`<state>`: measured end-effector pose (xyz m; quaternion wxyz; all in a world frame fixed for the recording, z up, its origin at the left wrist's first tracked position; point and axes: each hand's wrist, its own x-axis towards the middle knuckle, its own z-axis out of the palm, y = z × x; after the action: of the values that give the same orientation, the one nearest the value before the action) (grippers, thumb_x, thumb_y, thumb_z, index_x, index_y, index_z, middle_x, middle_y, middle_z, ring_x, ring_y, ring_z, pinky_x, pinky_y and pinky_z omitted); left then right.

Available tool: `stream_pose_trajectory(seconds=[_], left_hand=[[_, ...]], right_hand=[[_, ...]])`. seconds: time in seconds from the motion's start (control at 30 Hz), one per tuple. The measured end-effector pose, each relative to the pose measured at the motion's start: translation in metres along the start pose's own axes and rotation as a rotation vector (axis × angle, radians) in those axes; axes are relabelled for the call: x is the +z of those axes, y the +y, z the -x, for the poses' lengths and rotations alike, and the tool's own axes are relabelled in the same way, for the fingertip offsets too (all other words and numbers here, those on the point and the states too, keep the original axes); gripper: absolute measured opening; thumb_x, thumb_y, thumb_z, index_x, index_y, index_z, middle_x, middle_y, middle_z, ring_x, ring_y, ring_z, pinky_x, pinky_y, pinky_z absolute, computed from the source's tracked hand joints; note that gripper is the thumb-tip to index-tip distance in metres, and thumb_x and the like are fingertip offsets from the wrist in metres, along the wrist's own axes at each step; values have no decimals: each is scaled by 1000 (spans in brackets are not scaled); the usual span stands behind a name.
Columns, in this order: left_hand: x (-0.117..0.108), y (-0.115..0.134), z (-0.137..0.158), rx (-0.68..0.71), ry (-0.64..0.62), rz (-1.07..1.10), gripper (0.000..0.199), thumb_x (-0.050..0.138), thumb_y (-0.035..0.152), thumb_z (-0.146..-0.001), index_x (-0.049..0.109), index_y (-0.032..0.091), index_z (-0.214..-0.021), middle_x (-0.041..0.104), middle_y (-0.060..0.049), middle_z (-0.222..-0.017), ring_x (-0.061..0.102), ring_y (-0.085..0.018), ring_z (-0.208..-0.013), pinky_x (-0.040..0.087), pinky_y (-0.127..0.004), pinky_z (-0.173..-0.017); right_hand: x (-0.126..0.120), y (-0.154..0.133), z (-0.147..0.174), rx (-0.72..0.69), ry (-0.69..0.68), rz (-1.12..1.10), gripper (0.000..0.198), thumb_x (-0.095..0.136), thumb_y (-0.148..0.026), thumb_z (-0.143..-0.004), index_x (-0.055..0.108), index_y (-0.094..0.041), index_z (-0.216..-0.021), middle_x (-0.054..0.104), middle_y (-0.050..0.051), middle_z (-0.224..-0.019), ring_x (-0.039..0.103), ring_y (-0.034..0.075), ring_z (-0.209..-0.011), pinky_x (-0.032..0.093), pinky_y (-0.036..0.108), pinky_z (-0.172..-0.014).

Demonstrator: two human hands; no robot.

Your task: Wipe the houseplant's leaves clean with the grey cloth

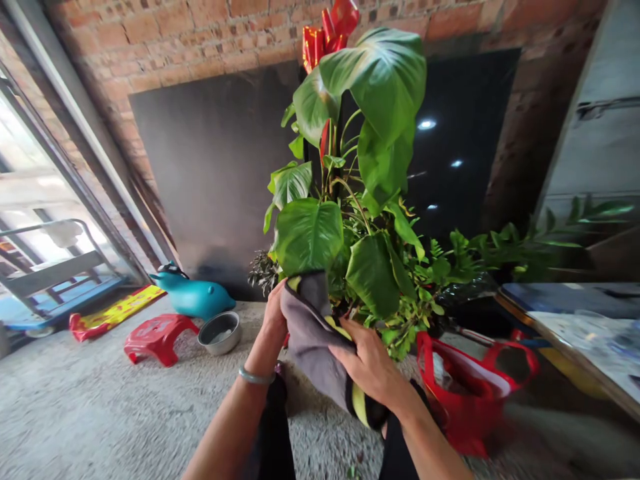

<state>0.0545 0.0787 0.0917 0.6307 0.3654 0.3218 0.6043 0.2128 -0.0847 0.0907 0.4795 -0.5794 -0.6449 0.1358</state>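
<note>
Grey soft cloth with yellow patches (313, 340) hangs between both hands in front of a tall potted plant with broad green heart-shaped leaves (350, 200). The cloth is folded and rumpled, its upper edge lying against a large lower leaf, its lower end dark and yellow beneath the right wrist. The left hand (274, 313), with a thin silver bangle (255, 378) on its wrist, is closed on the cloth's left edge from behind, fingers hidden. The right hand (370, 363) lies over the cloth's front, fingers curled and gripping it from the right.

One red shiny ribbon bow (330, 30) tops the plant, which stands before a dark panel leaning on a red brick wall (165, 40).

Containers: one red plastic shopping bag (470, 393) stands open on the concrete floor just right of the right hand, with pale contents that cannot be made out. One round metal bowl (220, 332) sits on the floor to the left; something pale lies in it, unclear.

Beside the bowl stand one low red plastic stool (159, 337) and one teal seal-shaped plastic toy (193, 293). One worktop (575, 327) covered with papers runs along the right edge.
</note>
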Motion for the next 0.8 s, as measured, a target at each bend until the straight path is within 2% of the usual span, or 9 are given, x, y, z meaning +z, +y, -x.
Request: stream_pose_trajectory(seconds=[0.1, 0.27, 0.3, 0.37, 0.4, 0.47, 0.67, 0.73, 0.8], left_hand=[[-7, -9, -6, 11, 15, 85, 19, 89, 22, -77, 70, 19, -79, 74, 1, -72, 69, -15, -67, 61, -27, -74], [-26, -51, 18, -91, 76, 6, 42, 94, 30, -71, 79, 18, -108, 84, -11, -106, 76, -20, -82, 62, -32, -79], [-30, -62, 31, -122, 47, -11, 44, 95, 33, -71, 80, 18, -110, 84, -12, -110, 77, -22, -87, 63, -34, -81], [-38, -85, 59, -203, -201, 7, 48, 93, 43, -76, 83, 21, -118, 82, -15, -124, 77, -33, -113, 63, -43, -96], [-42, -95, 72, -230, -273, 6, 47, 93, 41, -75, 85, 19, -116, 81, -17, -129, 73, -39, -127, 61, -46, -104], [-51, -111, 92, -276, -357, 34, 45, 96, 43, -72, 88, 19, -109, 83, -17, -124, 68, -45, -137, 57, -50, -111], [-75, -116, 105, -337, -605, 301, 56, 91, 69, -74, 88, 26, -109, 84, -12, -121, 64, -42, -145, 46, -53, -126], [-68, -113, 114, -343, -637, 256, 64, 95, 70, -69, 87, 24, -113, 84, -12, -119, 63, -43, -146, 47, -53, -126], [-51, -111, 126, -359, -618, 145, 68, 102, 58, -63, 85, 21, -117, 84, -14, -118, 66, -45, -141, 50, -55, -122]], right_hand=[[-4, 30, 42, 243, -89, -113, 41, 68, -32, -83, 85, -26, -120, 84, 11, -127, 77, 35, -124, 60, 49, -111], [-22, 52, 67, 411, 40, -265, 47, 71, -51, -81, 86, -25, -117, 85, 12, -124, 77, 38, -125, 58, 53, -115], [-24, 54, 66, 443, 70, -297, 49, 73, -55, -79, 87, -25, -115, 85, 12, -125, 76, 39, -126, 58, 53, -115], [-24, 55, 64, 516, 120, -384, 52, 76, -60, -77, 86, -24, -112, 84, 13, -126, 75, 39, -127, 58, 52, -114], [-22, 55, 63, 553, 149, -432, 53, 77, -62, -76, 86, -24, -111, 84, 14, -125, 76, 39, -125, 59, 52, -113], [-14, 57, 62, 601, 212, -531, 56, 79, -63, -74, 84, -23, -112, 84, 14, -124, 77, 39, -121, 61, 52, -110], [12, 64, 66, 675, 345, -675, 64, 86, -65, -66, 80, -22, -113, 86, 14, -115, 80, 40, -114, 64, 52, -102], [16, 61, 66, 639, 339, -636, 58, 85, -66, -69, 80, -23, -108, 86, 14, -114, 80, 39, -114, 65, 49, -102], [21, 57, 63, 603, 312, -569, 52, 81, -67, -74, 80, -25, -103, 86, 13, -110, 81, 38, -110, 65, 47, -99]])
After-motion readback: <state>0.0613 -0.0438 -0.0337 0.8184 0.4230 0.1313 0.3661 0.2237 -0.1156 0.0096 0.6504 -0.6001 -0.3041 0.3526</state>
